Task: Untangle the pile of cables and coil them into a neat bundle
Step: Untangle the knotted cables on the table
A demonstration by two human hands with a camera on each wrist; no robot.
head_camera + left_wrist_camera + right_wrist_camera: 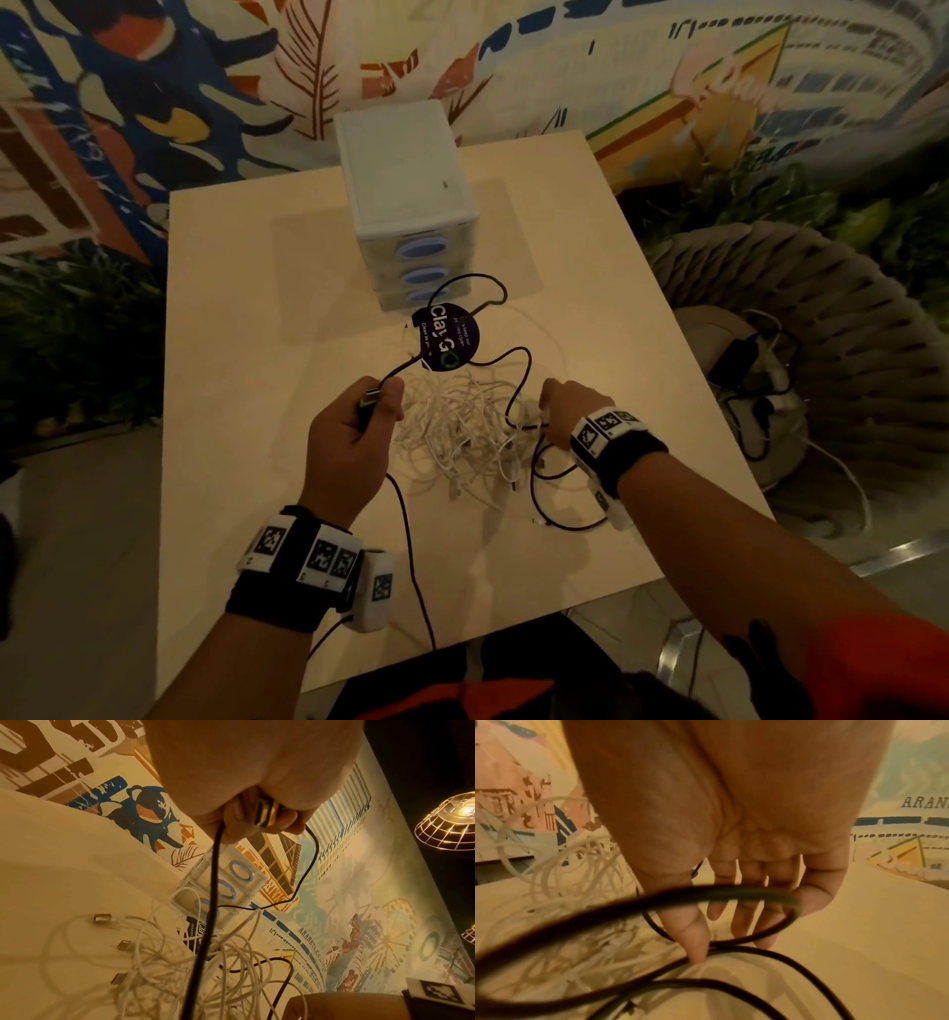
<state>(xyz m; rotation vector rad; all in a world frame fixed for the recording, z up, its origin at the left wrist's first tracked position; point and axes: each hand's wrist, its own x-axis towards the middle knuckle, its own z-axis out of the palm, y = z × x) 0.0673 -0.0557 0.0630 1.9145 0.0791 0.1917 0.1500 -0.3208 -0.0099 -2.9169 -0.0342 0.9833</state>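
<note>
A tangled pile of white cables (457, 437) (164, 963) (572, 882) lies on the pale table (231, 308). A long black cable (524, 370) (213, 882) (706, 892) loops over and around the pile. My left hand (382, 406) (259, 815) is raised left of the pile and grips the black cable's plug (371, 397) (264, 813); the cable hangs from my fist toward the near edge. My right hand (547, 411) (731, 943) reaches down at the pile's right side with straight fingers. Its thumb tip presses where black and white cables cross, and a black loop lies around the fingers.
A small white drawer unit (405, 174) (226, 882) with blue handles stands at the table's far middle. A round dark sticker (447, 336) lies in front of it. A wicker chair (847, 318) holding other cables stands right of the table.
</note>
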